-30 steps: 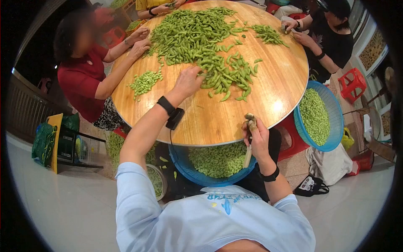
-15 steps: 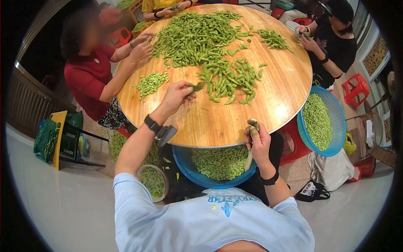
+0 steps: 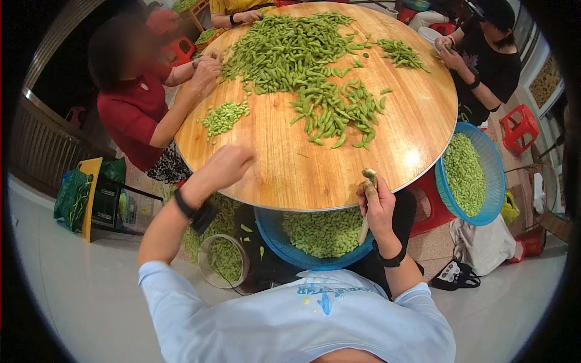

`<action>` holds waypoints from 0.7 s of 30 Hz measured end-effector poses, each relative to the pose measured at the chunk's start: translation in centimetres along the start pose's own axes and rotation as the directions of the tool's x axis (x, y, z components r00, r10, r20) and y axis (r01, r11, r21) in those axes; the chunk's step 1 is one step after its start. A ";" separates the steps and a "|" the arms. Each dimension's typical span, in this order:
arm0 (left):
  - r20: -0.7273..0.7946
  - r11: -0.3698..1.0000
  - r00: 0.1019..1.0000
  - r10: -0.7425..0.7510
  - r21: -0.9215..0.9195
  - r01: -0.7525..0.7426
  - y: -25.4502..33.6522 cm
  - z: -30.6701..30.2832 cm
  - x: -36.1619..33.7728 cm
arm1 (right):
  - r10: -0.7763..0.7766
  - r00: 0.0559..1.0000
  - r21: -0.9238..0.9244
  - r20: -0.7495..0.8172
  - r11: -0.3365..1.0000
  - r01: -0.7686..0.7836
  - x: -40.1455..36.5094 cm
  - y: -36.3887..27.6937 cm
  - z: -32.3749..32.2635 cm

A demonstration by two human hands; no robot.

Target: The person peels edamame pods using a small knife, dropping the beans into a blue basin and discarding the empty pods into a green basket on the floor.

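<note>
My left hand [image 3: 227, 164] is over the near left part of the round wooden table [image 3: 272, 169], fingers curled and smeared by motion, so its contents are hidden. Near the table's front edge, my right hand [image 3: 377, 206] grips a knife with a pale handle [image 3: 363, 230]; its thumb and finger look dark-tipped or covered. A big heap of green pods [image 3: 284, 48] covers the far middle, trailing into a looser group [image 3: 339, 112] nearer me. Shelled beans [image 3: 224, 118] form a small pile at the left. Below the front edge, a blue basket [image 3: 266, 233] holds shelled beans.
A person in red [image 3: 130, 115] works at the left, another in black [image 3: 490, 66] at the right, a third in yellow [image 3: 233, 7] at the far side. A second blue basket [image 3: 493, 175] of beans stands right. A bucket [image 3: 203, 266] holds green pods or husks.
My left hand has moved left and toward me from beside the loose pods; the dark green pod it held no longer shows. My right hand has barely moved.
</note>
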State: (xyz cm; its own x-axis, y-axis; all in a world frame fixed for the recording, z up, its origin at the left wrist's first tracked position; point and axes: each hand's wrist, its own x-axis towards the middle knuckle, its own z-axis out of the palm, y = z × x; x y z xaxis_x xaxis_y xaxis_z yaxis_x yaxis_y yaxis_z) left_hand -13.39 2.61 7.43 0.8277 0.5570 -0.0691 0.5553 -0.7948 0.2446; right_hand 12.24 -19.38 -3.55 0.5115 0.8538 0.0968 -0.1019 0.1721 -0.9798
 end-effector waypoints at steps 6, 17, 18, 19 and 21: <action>-0.506 0.976 0.858 0.090 -0.128 -0.178 0.9 5.2 17.6 | 0.024 0.999 0.019 -0.028 1.000 -0.024 -0.1 0.0 0.0; -0.360 0.987 0.932 -0.043 -0.160 -0.016 2.2 7.9 15.8 | 0.080 0.994 0.144 0.069 0.986 -0.089 -0.1 -0.5 0.3; -0.461 0.959 0.886 -0.038 -0.265 -0.097 2.1 7.9 15.0 | 0.066 0.992 0.169 0.107 0.982 -0.083 0.0 -0.1 0.4; -0.555 0.915 0.831 -0.047 -0.357 -0.186 2.3 8.2 14.2 | 0.069 0.993 0.168 0.099 0.982 -0.085 0.1 -0.2 0.7; -0.327 0.688 0.925 -0.193 -0.718 -0.111 5.4 6.2 11.1 | 0.116 0.980 0.319 0.162 0.934 -0.163 0.7 -0.9 1.6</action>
State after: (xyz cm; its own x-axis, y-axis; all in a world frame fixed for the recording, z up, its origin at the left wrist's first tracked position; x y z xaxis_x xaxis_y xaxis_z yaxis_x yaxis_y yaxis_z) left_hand -0.70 2.95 1.97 0.6319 0.7473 0.2056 0.2319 -0.4354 0.8698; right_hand 11.31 -18.20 -2.34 0.3509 0.9364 0.0101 -0.4508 0.1784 -0.8746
